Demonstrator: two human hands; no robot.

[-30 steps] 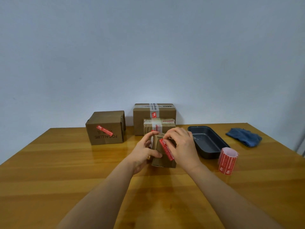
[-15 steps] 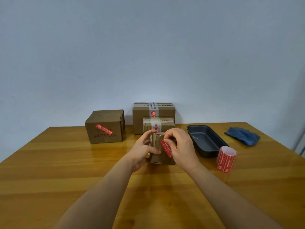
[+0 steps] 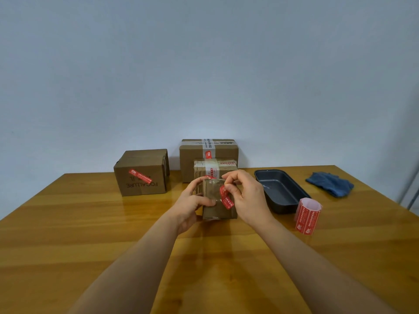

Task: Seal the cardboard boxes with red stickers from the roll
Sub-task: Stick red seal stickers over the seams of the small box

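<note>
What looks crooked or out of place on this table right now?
The left box sits upside down, its printed lettering inverted, and its red sticker runs at a slant. The sticker on the held box is also slanted.

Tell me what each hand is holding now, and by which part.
The left hand grips the small cardboard box by its left side, thumb on the front. The right hand pinches the upper end of the red sticker on the box's front.

Small box point(image 3: 216, 207) stands upright on the bench point(image 3: 90, 223), a red sticker point(image 3: 226, 198) slanting across its near face; three stickered boxes stand behind: left box point(image 3: 141, 173), tall box point(image 3: 208, 150), taped box point(image 3: 214, 169); sticker roll point(image 3: 308, 215) stands upright at right.
</note>
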